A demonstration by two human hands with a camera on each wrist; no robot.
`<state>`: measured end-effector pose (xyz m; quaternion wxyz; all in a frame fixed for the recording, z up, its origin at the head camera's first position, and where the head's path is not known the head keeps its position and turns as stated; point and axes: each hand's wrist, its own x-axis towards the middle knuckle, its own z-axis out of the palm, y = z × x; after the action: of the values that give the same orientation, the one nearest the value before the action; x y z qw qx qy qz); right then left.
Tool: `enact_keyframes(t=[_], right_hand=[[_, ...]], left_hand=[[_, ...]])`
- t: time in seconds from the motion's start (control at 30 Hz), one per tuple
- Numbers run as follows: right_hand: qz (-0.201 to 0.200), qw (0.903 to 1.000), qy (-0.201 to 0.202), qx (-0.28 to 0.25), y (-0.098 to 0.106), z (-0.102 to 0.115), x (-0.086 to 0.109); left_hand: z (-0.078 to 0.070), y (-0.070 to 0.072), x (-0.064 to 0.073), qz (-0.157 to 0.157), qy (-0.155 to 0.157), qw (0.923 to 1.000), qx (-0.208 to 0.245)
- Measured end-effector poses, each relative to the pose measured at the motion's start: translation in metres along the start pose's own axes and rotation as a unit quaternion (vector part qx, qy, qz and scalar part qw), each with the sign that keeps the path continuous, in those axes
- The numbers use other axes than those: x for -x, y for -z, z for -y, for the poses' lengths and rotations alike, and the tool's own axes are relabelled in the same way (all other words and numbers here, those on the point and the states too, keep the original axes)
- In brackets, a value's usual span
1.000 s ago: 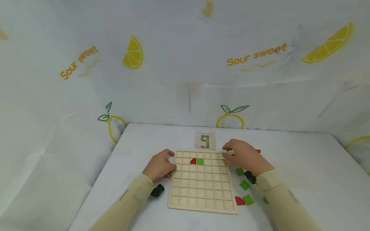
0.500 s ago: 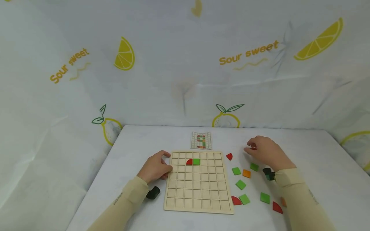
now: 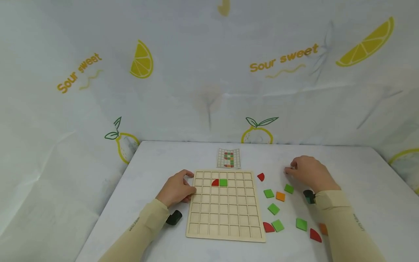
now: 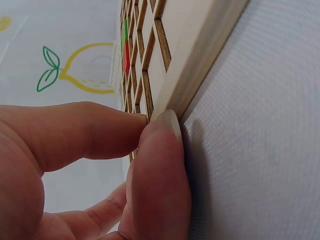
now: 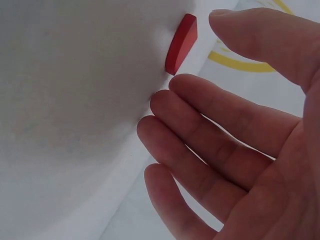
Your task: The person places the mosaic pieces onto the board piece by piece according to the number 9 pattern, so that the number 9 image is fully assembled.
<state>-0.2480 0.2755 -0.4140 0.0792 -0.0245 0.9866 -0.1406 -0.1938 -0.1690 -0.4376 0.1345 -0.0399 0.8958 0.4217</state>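
My left hand holds the left edge of a wooden grid board, with two fingertips at its rim in the left wrist view. In the board's upper part sit a red quarter-circle tile and a green square tile, side by side. Beyond the board's right side, my right hand is low over the table with its fingers loosely bent. In the right wrist view another red quarter-circle tile stands out on the white surface, just past the fingertips and in front of the thumb; nothing is gripped there.
A pattern card lies behind the board. Several loose tiles are spread to the board's right, among them a green square, an orange square and a red quarter circle. A printed cloth hangs behind the table.
My right hand has moved from the board's upper right corner out to the right, uncovering loose tiles. My left hand stays at the board's left edge. The head view has shifted slightly.
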Motion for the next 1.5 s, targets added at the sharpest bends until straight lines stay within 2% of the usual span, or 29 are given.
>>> enact_keyframes(t=[0.57, 0.8, 1.13, 1.33, 1.5], right_hand=[[-0.005, 0.9998, 0.019, -0.008, -0.004, -0.007, -0.001], [-0.006, 0.9993, 0.036, -0.007, -0.002, -0.002, 0.0], [0.005, 0.9992, 0.04, 0.004, -0.005, 0.004, 0.002], [0.003, 0.9984, 0.05, 0.028, -0.008, 0.031, 0.004], [-0.003, 0.9949, 0.094, 0.038, -0.007, 0.069, 0.01]], left_hand=[[0.0, 0.0, 0.0, 0.001, 0.002, 1.0, 0.0], [0.001, 0.0, 0.0, 0.002, -0.003, 1.0, 0.0], [-0.002, -0.001, 0.0, 0.005, -0.006, 1.0, -0.002], [-0.005, 0.0, 0.002, 0.003, -0.011, 0.9999, -0.007], [-0.004, 0.003, 0.003, 0.006, -0.007, 0.9999, -0.006]])
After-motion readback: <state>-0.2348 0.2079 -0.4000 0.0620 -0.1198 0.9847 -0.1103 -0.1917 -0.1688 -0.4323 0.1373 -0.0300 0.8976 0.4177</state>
